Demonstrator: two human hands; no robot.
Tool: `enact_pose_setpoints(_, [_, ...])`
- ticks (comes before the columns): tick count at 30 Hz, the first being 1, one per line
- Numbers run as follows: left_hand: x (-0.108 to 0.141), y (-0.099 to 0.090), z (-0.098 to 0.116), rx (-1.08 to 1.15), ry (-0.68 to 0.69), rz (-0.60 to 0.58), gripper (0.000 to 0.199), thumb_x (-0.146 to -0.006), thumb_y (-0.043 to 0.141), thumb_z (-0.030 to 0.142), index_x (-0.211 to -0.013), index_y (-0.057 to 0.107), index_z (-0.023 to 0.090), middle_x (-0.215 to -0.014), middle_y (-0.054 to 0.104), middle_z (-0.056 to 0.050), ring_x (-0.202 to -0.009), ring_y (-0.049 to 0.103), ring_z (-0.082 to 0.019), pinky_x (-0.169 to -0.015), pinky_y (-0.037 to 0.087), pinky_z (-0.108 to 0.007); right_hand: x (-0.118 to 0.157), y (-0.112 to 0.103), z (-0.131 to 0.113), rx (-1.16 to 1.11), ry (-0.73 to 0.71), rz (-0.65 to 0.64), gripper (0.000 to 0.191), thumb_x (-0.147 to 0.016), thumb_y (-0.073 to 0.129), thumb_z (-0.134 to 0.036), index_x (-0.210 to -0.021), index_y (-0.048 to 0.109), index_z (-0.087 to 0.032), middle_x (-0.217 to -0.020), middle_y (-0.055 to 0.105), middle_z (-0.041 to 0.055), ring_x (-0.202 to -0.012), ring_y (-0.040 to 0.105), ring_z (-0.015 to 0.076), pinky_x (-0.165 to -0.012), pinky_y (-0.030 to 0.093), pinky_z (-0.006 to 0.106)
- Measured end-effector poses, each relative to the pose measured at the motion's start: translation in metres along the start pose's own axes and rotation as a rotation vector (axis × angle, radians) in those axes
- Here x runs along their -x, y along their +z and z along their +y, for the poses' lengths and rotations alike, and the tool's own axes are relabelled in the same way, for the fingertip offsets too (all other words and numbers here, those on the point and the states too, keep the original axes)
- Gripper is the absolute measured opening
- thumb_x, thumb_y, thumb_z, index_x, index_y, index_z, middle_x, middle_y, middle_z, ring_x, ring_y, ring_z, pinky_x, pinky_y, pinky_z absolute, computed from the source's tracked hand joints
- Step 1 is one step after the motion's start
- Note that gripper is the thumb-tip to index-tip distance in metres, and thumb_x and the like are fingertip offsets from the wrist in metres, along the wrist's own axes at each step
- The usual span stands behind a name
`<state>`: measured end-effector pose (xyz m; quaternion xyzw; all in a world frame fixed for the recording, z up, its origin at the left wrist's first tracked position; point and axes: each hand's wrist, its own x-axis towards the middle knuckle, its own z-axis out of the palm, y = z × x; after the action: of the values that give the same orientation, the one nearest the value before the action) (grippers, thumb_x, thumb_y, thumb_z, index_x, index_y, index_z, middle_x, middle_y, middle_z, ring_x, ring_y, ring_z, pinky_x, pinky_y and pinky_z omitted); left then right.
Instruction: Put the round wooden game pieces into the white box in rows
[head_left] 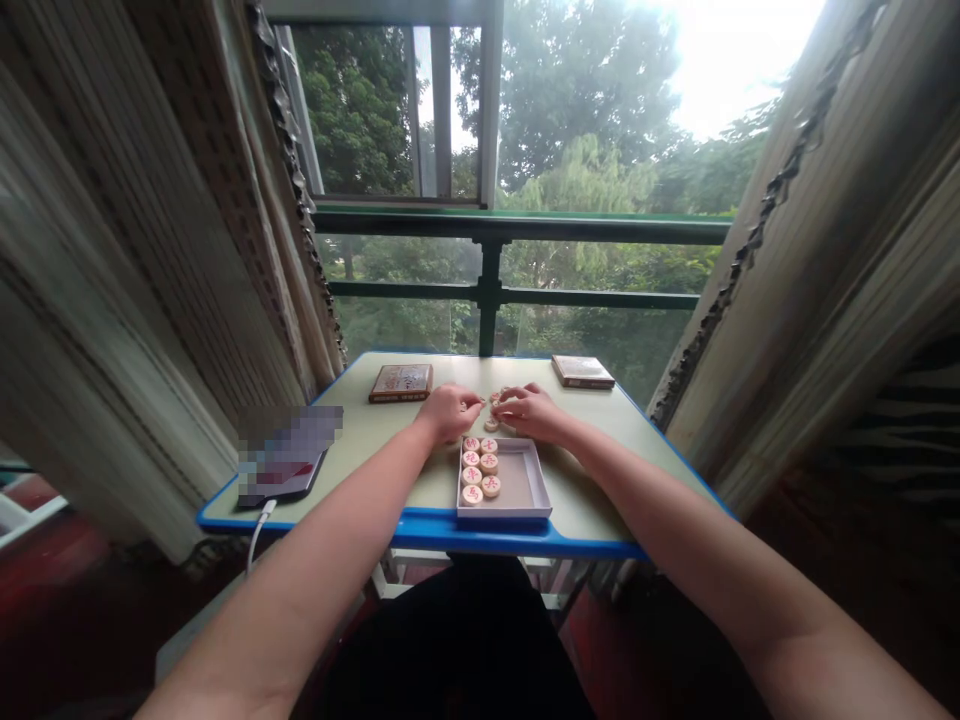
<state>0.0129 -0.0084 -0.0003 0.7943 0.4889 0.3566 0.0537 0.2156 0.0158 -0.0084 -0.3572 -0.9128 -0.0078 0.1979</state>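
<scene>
Round cream pieces [491,485] with red characters line the nine-o'clock side of the white tray [517,485], leaving open room toward three. Loose pieces [491,425] lie past its twelve-o'clock wall, between left hand [448,412] and right hand [534,411], fingers partly curled; I cannot tell if either grips one. The blue table edge [585,544] borders six.

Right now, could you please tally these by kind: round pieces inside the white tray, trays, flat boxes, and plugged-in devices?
Round pieces inside tray: 7
White tray: 1
Flat boxes, left and right: 2
Plugged-in device: 1
Total: 11
</scene>
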Motion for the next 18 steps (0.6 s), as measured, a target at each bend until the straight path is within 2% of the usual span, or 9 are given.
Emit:
enact_pose_setpoints(3, [-0.002,-0.011,0.009,0.148,-0.115,-0.006,0.021,-0.073,0.054,0.030,-0.076,0.072,0.018,-0.071,0.070,-0.004,-0.070,0.060,-0.017,-0.068,0.046,-0.026,-0.003,-0.003,-0.002,-0.072,0.011,-0.041,0.020,-0.078,0.061,-0.032,-0.091,0.071,-0.020,-0.100,0.066,0.0073,-0.088,0.055,0.0191,-0.086,0.035,0.035])
enact_pose_setpoints(5, [-0.002,-0.019,0.015,0.251,-0.196,-0.052,0.023,-0.073,0.053,0.030,-0.073,0.070,0.016,-0.064,0.068,-0.003,-0.061,0.059,-0.015,-0.060,0.045,-0.025,-0.006,-0.006,-0.003,-0.107,0.047,-0.058,0.017,-0.075,0.065,-0.028,-0.086,0.071,-0.018,-0.088,0.069,0.0062,-0.082,0.056,0.0182,-0.083,0.037,0.034])
enact_pose_setpoints(7, [-0.001,-0.024,0.019,0.312,-0.262,-0.051,0.021,-0.072,0.054,0.030,-0.069,0.069,0.014,-0.060,0.067,-0.003,-0.056,0.057,-0.015,-0.055,0.043,-0.025,-0.007,-0.011,-0.007,-0.117,0.083,-0.054,0.014,-0.072,0.066,-0.024,-0.084,0.071,-0.017,-0.081,0.069,0.0055,-0.080,0.056,0.0186,-0.079,0.040,0.032])
enact_pose_setpoints(11, [0.012,-0.030,0.024,0.413,-0.394,0.151,0.023,-0.073,0.052,0.030,-0.072,0.068,0.014,-0.061,0.067,-0.004,-0.054,0.057,-0.014,-0.051,0.042,-0.024,0.003,-0.029,-0.024,-0.155,0.162,0.036,0.016,-0.074,0.064,-0.024,-0.087,0.068,-0.016,-0.087,0.069,0.0060,-0.083,0.055,0.0184,-0.074,0.042,0.030])
enact_pose_setpoints(13, [0.022,-0.030,0.025,0.452,-0.398,0.223,0.024,-0.074,0.051,0.031,-0.073,0.068,0.013,-0.062,0.067,-0.004,-0.057,0.059,-0.015,-0.052,0.043,-0.024,0.018,-0.038,-0.040,-0.264,0.172,0.091,0.016,-0.075,0.064,-0.028,-0.085,0.067,-0.016,-0.087,0.068,0.0052,-0.077,0.056,0.0156,-0.070,0.044,0.028])
enact_pose_setpoints(14, [0.028,-0.029,0.026,0.463,-0.380,0.230,0.024,-0.074,0.052,0.032,-0.074,0.067,0.013,-0.062,0.067,-0.004,-0.059,0.060,-0.015,-0.054,0.044,-0.024,0.027,-0.041,-0.049,-0.310,0.123,0.077,0.018,-0.074,0.065,-0.032,-0.083,0.066,-0.016,-0.087,0.068,0.0052,-0.076,0.057,0.0152,-0.070,0.044,0.028])
enact_pose_setpoints(18, [0.049,-0.020,0.023,0.447,-0.279,0.197,0.025,-0.076,0.052,0.035,-0.081,0.066,0.014,-0.070,0.068,-0.005,-0.067,0.062,-0.016,-0.062,0.047,-0.026,0.058,-0.039,-0.082,-0.369,-0.059,0.113,0.020,-0.075,0.065,-0.036,-0.078,0.066,-0.017,-0.084,0.068,0.0063,-0.080,0.058,0.0162,-0.078,0.043,0.031])
